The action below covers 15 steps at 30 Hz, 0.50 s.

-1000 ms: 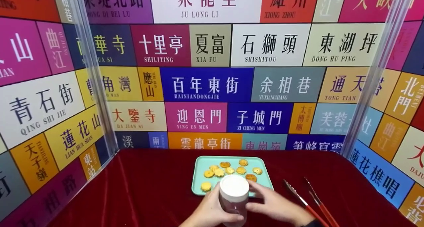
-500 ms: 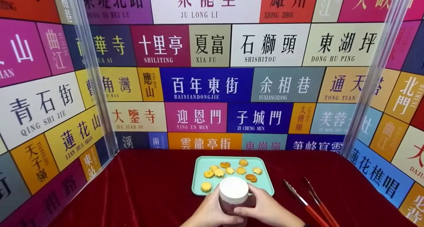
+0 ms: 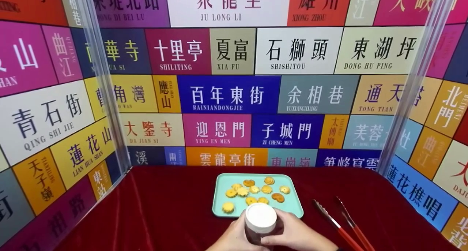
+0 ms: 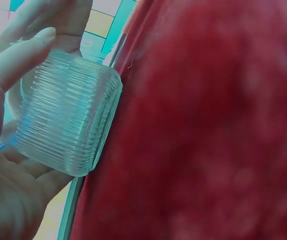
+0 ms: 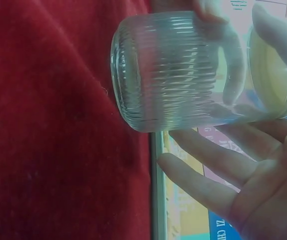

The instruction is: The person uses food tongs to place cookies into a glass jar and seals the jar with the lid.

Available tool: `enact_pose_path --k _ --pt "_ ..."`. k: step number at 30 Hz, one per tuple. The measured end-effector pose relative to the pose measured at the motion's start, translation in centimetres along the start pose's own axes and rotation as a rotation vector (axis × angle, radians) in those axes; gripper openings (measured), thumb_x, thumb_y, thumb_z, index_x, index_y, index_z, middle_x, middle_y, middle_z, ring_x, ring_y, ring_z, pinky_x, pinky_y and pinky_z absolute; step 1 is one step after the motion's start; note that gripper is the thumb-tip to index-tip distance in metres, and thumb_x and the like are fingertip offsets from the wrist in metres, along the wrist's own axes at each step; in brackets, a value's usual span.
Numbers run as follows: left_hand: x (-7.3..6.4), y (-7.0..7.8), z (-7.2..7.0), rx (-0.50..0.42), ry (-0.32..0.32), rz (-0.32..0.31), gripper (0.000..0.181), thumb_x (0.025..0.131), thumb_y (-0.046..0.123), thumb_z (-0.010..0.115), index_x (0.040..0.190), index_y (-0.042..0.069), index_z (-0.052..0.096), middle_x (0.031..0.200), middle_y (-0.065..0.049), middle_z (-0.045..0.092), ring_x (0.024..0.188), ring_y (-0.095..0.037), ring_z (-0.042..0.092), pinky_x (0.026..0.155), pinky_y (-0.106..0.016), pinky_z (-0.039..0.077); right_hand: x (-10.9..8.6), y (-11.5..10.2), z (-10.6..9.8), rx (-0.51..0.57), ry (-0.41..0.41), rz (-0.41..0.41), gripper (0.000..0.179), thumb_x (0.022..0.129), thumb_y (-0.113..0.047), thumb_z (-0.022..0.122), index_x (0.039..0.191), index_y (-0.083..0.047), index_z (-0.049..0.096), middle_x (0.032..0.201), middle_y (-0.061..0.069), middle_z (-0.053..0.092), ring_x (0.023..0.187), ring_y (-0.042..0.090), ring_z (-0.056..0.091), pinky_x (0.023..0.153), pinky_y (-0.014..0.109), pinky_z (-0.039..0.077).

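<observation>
A clear ribbed jar (image 3: pixel 255 237) with a white lid (image 3: pixel 261 215) is between both hands, in front of the tray in the head view. My left hand (image 3: pixel 234 237) grips its left side, and my right hand (image 3: pixel 297 235) holds the right side with the thumb across the front. In the left wrist view the jar's ribbed wall (image 4: pixel 66 115) and base show close to the red cloth, the left thumb lying along it. Seen from the right wrist, the jar (image 5: pixel 171 75) looks empty in its lower part, with several right fingers spread beneath it in that view.
Behind the jar lies a mint-green tray (image 3: pixel 221 192) bearing several cookies (image 3: pixel 242 191). Metal tongs with red handles (image 3: pixel 345 234) rest spread on the red cloth (image 3: pixel 164 207) to the right. Walls of colourful printed signs (image 3: pixel 226 93) enclose the back and sides.
My right hand has come in from the right and settled its thumb around the jar. The jar has shifted slightly nearer and to the right, uncovering two more cookies on the tray.
</observation>
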State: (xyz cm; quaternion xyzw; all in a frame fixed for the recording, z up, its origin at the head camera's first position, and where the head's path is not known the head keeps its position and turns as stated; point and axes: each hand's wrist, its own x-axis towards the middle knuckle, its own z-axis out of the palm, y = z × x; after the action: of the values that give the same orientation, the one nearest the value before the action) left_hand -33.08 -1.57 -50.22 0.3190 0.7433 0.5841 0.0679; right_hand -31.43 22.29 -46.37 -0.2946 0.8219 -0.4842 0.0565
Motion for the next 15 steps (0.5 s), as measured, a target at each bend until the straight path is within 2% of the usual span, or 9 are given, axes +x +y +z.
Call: enact_pose_path --k 2,5,9,15 --pt "0.0 -0.3 0.1 -0.057 -0.009 -0.007 0.095 0.076 0.025 0.097 0.154 0.024 0.043 0.143 0.007 0.061 0.133 -0.013 0.057 0.112 -0.031 0.045 -0.1 0.0 0.0 -0.013 -0.002 -0.012 0.069 0.09 -0.031 0.088 0.148 -0.014 0.055 0.136 -0.001 0.068 0.125 0.016 0.064 0.104 0.029 0.051" --pt "0.1 -0.9 0.4 -0.189 -0.036 -0.041 0.095 0.078 0.02 0.095 0.156 0.026 0.041 0.146 0.004 0.059 0.134 -0.016 0.056 0.112 -0.032 0.045 -0.1 0.0 0.0 -0.029 -0.005 -0.027 0.072 0.089 -0.032 0.088 0.149 -0.014 0.053 0.138 -0.001 0.066 0.126 0.016 0.063 0.107 0.029 0.049" --pt "0.1 -1.6 0.6 -0.332 -0.062 -0.091 0.096 0.082 0.016 0.093 0.159 0.025 0.037 0.15 -0.001 0.055 0.136 -0.02 0.055 0.112 -0.036 0.046 0.0 0.0 0.1 -0.012 -0.011 0.0 0.074 0.089 -0.03 0.088 0.151 -0.014 0.051 0.141 -0.001 0.064 0.13 0.019 0.061 0.108 0.028 0.047" --pt "-0.1 -2.1 0.8 -0.387 -0.058 -0.11 0.095 0.083 0.017 0.092 0.159 0.026 0.036 0.15 -0.003 0.053 0.136 -0.023 0.055 0.112 -0.038 0.048 0.0 0.0 0.2 -0.005 -0.011 0.047 0.077 0.089 -0.03 0.089 0.153 -0.012 0.048 0.143 0.001 0.062 0.133 0.024 0.058 0.11 0.03 0.046"
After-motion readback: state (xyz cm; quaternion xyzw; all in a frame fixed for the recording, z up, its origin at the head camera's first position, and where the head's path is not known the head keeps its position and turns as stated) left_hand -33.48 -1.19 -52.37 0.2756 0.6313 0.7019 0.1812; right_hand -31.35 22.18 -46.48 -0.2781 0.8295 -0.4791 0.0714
